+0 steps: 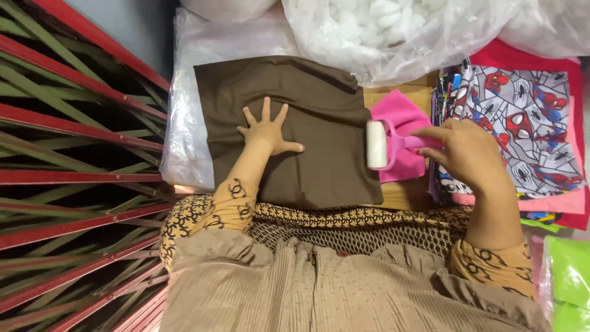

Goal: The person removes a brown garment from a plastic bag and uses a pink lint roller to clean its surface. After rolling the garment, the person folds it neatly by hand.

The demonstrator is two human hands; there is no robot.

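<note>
Left hand [265, 132] pressed flat, fingers spread, on brown cloth [307, 117] spread over the worktop [399, 195]; right hand [470, 154] closed, apparently firmly, around a pink lint roller [384, 144] at the cloth's right edge.

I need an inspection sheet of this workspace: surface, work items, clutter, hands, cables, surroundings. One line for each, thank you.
Surface: wooden table, mostly covered; clear plastic sheet under the cloth at the left.
Work items: brown cloth lying flat; pink lint roller with a white roll at the cloth's right edge.
Clutter: pink cloth under the roller; stack of cartoon-print fabrics at right; green fabric at lower right.
Hands: left hand flat, fingers spread, on the brown cloth; right hand grips the roller handle.
Cables: nothing seen.
Surroundings: bag of white stuffing behind; red and green rack at left.
</note>
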